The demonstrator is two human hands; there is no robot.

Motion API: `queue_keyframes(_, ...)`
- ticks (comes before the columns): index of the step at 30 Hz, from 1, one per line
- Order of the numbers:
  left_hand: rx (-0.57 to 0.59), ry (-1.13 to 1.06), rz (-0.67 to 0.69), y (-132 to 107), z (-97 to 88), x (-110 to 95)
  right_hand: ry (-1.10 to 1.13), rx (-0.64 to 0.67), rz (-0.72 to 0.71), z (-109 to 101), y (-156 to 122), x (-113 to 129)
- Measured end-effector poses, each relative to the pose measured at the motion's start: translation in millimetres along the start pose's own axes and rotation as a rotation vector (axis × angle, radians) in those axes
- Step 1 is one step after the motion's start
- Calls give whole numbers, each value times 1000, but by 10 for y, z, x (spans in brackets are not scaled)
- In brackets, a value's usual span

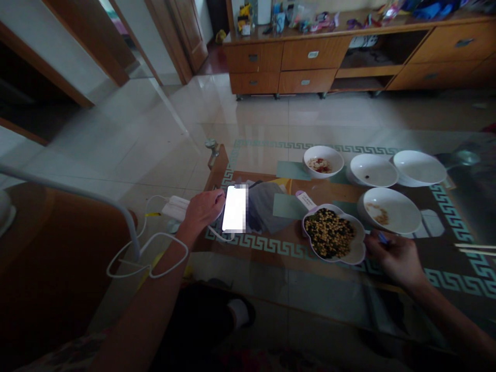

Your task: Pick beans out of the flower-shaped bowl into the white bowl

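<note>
My left hand (pixel 205 209) is closed at the left edge of a phone with a bright screen (pixel 234 209); its fingertips are hidden. A white cable (pixel 220 236) runs from the phone's lower end. On the right, my right hand (pixel 397 258) is closed, and a small blue piece (pixel 383 238) shows between the fingers; the rest of that item is hidden. These fingers are at the right rim of a white flower-shaped dish (pixel 358 253) holding a mix of yellow and dark beans (pixel 329 232). Just behind the hand stands a white bowl (pixel 406 212) with a few pale grains in it.
Behind are a bowl with red and pale pieces (pixel 321 164), a bowl with one dark bit (pixel 374 170) and another white bowl (pixel 420 168). A labelled purple-edged tab (pixel 306 200), grey cloth (pixel 267 206) and chopsticks (pixel 476 249) are on the glass table. A white power bank (pixel 176 208) is left.
</note>
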State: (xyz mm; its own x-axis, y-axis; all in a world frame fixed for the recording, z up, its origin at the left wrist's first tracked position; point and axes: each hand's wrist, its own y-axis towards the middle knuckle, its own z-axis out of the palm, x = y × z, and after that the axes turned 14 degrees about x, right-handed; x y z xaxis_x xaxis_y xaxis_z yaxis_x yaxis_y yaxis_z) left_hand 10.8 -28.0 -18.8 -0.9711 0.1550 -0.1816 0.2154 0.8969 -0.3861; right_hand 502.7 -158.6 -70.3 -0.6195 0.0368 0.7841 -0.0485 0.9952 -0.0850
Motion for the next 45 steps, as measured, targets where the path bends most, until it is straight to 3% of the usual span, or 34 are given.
queue_keyframes(5,-16,-14,-15,-6,0,-31,-3,12,-8,0,-9,-36)
queue_keyframes(19,-9,-19,-32,5,-14,-50,-8,-7,-39,-7,24,202)
queue_keyframes(40,-18,-39,-32,-9,-16,-67,-19,8,-12,-11,7,17)
queue_keyframes(45,-13,-58,-30,-20,-19,-81,-11,4,-20,-7,19,65)
